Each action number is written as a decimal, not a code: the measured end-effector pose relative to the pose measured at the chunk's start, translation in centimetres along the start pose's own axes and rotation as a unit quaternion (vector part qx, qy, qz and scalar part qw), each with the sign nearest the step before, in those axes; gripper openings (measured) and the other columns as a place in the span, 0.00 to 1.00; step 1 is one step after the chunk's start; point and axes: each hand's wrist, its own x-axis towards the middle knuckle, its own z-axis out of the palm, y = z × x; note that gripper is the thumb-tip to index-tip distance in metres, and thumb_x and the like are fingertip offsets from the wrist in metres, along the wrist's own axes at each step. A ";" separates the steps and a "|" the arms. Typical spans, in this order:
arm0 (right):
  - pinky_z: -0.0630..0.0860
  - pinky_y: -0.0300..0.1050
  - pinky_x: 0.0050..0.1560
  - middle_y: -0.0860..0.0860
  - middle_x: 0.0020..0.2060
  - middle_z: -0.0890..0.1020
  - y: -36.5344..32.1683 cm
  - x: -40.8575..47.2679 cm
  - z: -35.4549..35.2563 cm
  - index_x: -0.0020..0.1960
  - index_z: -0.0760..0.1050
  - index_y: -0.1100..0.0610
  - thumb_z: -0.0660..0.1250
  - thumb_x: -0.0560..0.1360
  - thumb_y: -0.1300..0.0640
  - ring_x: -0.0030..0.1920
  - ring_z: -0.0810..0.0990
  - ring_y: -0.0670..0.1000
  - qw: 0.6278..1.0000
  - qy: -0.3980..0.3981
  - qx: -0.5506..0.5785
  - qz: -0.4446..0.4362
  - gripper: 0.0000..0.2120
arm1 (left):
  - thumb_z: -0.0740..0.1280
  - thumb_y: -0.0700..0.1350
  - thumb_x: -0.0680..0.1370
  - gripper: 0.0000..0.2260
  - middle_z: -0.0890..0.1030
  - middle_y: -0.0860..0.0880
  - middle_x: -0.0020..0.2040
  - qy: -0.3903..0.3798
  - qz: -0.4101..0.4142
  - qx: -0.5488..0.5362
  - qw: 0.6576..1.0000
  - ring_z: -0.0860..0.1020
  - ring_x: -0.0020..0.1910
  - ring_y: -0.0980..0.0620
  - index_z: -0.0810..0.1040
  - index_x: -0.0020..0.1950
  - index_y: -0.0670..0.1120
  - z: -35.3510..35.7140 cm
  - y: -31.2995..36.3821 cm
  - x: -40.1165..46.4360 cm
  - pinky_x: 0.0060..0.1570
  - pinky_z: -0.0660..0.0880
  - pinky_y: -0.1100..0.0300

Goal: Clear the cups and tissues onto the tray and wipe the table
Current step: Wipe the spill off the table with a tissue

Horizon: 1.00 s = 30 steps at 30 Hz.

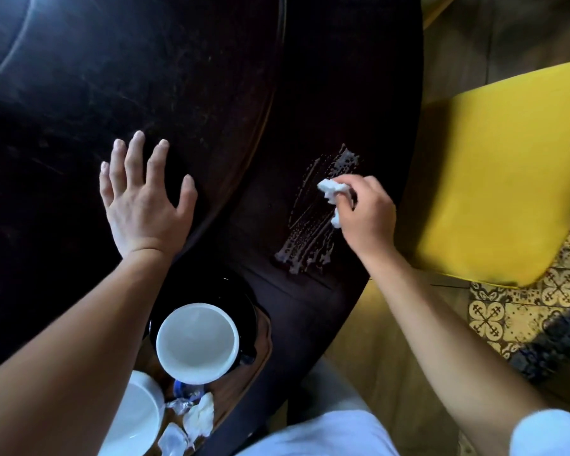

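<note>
My right hand (pixel 364 213) is closed around a crumpled white tissue (pixel 330 189), pressed on the dark round table (pixel 145 77) beside a streaky wet smear (pixel 313 225). My left hand (pixel 142 199) rests flat on the table, fingers spread, holding nothing. Near the front edge a wooden tray (pixel 260 350) carries a white cup (pixel 197 342) standing in a black cup or saucer (pixel 237 297). A second white cup (pixel 135 416) sits partly under my left forearm. Crumpled tissues (pixel 199 416) and clear wrappers (pixel 173 439) lie next to it.
A yellow chair seat (pixel 494 185) stands close to the table's right edge. Patterned floor tiles (pixel 524 311) show below it. My white clothing (pixel 326 436) fills the bottom of the view.
</note>
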 end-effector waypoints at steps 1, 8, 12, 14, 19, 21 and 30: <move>0.73 0.43 0.39 0.49 0.47 0.81 0.2 0.7 -0.2 0.56 0.83 0.51 0.68 0.76 0.58 0.41 0.77 0.46 1.000 0.013 0.010 0.002 0.11 | 0.60 0.58 0.82 0.27 0.56 0.50 0.83 0.000 0.000 0.000 1.000 0.49 0.83 0.46 0.63 0.80 0.52 0.0 0.0 0.0 0.80 0.44 0.47; 0.76 0.43 0.38 0.52 0.50 0.82 0.0 0.5 0.0 0.59 0.81 0.53 0.69 0.77 0.56 0.42 0.81 0.51 1.000 -0.024 -0.010 -0.014 0.12 | 0.59 0.59 0.82 0.27 0.56 0.50 0.83 0.003 0.002 -0.002 1.000 0.50 0.83 0.46 0.64 0.80 0.52 0.0 0.0 0.0 0.80 0.44 0.46; 0.78 0.47 0.36 0.49 0.46 0.81 -1.0 -4.2 -0.1 0.55 0.83 0.51 0.71 0.74 0.58 0.37 0.80 0.51 0.987 -0.123 0.015 -0.100 0.10 | 0.60 0.58 0.82 0.27 0.57 0.50 0.83 0.003 0.001 -0.003 1.000 0.50 0.83 0.46 0.64 0.80 0.52 0.0 0.0 -0.1 0.80 0.44 0.46; 0.78 0.47 0.36 0.48 0.46 0.82 -0.7 -5.0 -0.7 0.54 0.83 0.52 0.71 0.73 0.60 0.35 0.80 0.49 0.987 -0.122 0.045 -0.092 0.10 | 0.59 0.58 0.82 0.27 0.56 0.49 0.83 0.002 0.001 -0.001 1.000 0.50 0.83 0.46 0.63 0.80 0.52 0.0 0.0 -0.1 0.80 0.44 0.46; 0.79 0.44 0.42 0.47 0.46 0.81 -0.9 -7.7 -0.7 0.54 0.82 0.50 0.71 0.70 0.59 0.41 0.82 0.50 0.977 -0.162 0.046 -0.131 0.13 | 0.59 0.59 0.82 0.27 0.56 0.49 0.83 0.001 0.002 0.001 1.000 0.50 0.83 0.45 0.63 0.80 0.52 0.1 0.0 0.0 0.80 0.44 0.46; 0.80 0.48 0.41 0.47 0.45 0.80 -1.3 -9.0 -0.2 0.55 0.81 0.48 0.68 0.71 0.57 0.43 0.82 0.51 0.967 -0.200 0.030 -0.156 0.14 | 0.58 0.59 0.82 0.27 0.56 0.49 0.83 -0.001 0.001 -0.001 1.000 0.50 0.83 0.45 0.63 0.80 0.52 0.1 0.0 0.0 0.80 0.44 0.46; 0.76 0.44 0.41 0.51 0.48 0.83 1.6 -0.7 -1.3 0.56 0.83 0.52 0.69 0.74 0.59 0.44 0.83 0.55 0.998 -0.055 -0.015 -0.024 0.11 | 0.60 0.58 0.82 0.27 0.56 0.50 0.83 0.003 0.003 0.000 1.000 0.50 0.83 0.46 0.63 0.80 0.52 0.0 -0.1 -0.1 0.80 0.43 0.47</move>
